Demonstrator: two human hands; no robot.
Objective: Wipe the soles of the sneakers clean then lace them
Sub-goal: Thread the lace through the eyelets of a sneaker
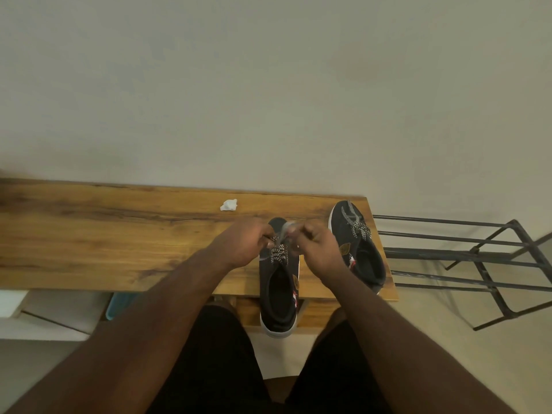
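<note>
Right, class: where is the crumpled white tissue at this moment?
In the head view, the crumpled white tissue lies on the wooden table near its far edge, beyond and left of the sneaker being laced, untouched by either hand.

A black sneaker with a white sole (279, 289) stands upright at the table's near edge, heel overhanging it, its black-and-white lace (279, 253) partly threaded (ends blurred). The second sneaker (358, 246), already laced, stands at the right edge; a crumpled white tissue (228, 204) lies near the far edge.
</note>
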